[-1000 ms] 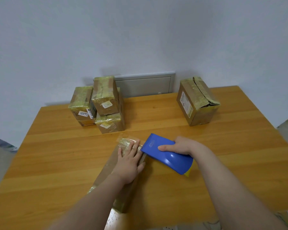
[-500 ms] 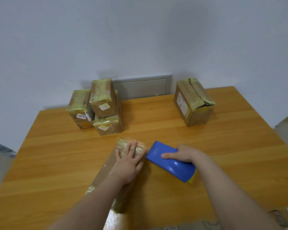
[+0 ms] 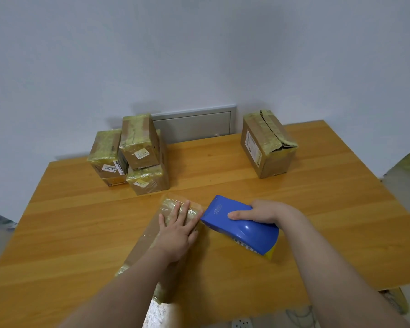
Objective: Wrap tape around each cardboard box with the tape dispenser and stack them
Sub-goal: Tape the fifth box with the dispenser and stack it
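Left grip (image 3: 175, 233) spread flat on the glossy long box (image 3: 141, 245), right grip (image 3: 260, 213) clutching the smooth blue dispenser (image 3: 251, 235) at its edge.

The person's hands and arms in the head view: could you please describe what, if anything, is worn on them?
Nothing is worn. The left hand and right hand are bare: no gloves, rings or watch visible. The left forearm and right forearm are uncovered to the picture's edge; no sleeve shows.
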